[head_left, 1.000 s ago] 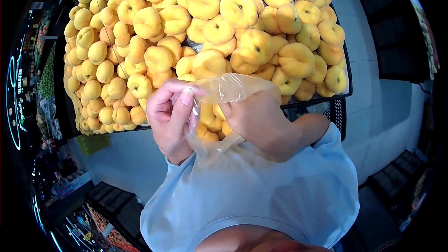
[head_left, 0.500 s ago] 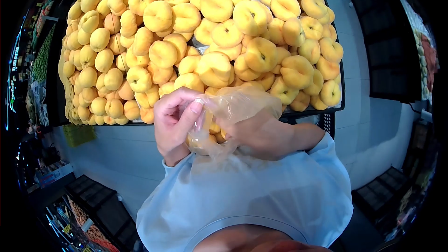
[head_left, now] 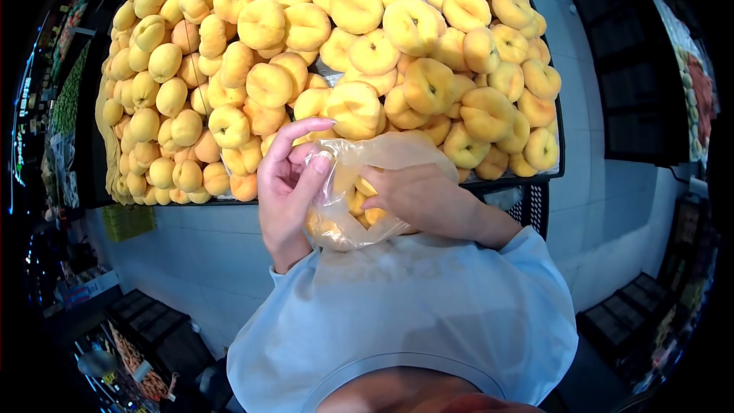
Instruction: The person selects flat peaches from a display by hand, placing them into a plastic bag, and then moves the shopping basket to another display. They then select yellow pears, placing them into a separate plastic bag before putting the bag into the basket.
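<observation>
Peaches, flat, round and yellow (head_left: 355, 111), lie heaped across a wide, black-edged stand (head_left: 563, 126). Nearer is the person's pale-blue fabric shirt (head_left: 443, 298), and before it a thin, translucent plastic bag (head_left: 405, 150). The left hand (head_left: 283, 199) pinches the bag's rim, index finger lifted; the right hand (head_left: 417, 195) reaches into the mouth, though whether it grips anything I cannot tell. Inside sit several yellow fruits (head_left: 375, 215). Their weight could drag the film from that slight pinch, or a snagging finger could tear it.
</observation>
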`<state>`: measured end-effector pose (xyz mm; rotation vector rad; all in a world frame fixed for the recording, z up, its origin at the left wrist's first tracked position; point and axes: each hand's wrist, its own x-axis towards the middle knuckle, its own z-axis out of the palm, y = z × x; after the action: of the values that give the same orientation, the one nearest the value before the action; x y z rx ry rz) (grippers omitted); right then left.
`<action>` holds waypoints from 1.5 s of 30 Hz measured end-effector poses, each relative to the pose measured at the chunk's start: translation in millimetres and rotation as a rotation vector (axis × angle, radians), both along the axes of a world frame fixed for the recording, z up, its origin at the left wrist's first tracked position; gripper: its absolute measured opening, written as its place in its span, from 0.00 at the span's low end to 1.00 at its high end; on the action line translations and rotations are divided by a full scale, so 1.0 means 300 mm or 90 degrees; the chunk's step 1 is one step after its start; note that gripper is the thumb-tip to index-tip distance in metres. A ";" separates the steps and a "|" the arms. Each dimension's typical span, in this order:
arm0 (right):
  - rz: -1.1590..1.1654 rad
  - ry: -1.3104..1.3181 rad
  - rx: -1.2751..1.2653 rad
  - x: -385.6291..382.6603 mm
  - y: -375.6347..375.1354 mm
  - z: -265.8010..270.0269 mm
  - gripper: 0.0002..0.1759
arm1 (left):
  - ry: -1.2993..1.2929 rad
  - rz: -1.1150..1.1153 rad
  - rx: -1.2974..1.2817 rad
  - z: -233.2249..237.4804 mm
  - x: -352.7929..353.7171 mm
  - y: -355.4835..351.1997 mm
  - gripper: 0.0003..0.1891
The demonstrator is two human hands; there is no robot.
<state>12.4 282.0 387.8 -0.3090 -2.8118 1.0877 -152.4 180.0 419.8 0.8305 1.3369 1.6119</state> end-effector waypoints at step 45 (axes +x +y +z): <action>-0.445 0.631 -0.855 0.180 0.224 0.003 0.35 | -0.009 0.033 -0.096 -0.089 -0.008 0.026 0.07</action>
<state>66.3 349.1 388.8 -0.5414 -0.7514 1.9228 -154.8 187.9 393.0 0.6982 1.4614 1.5319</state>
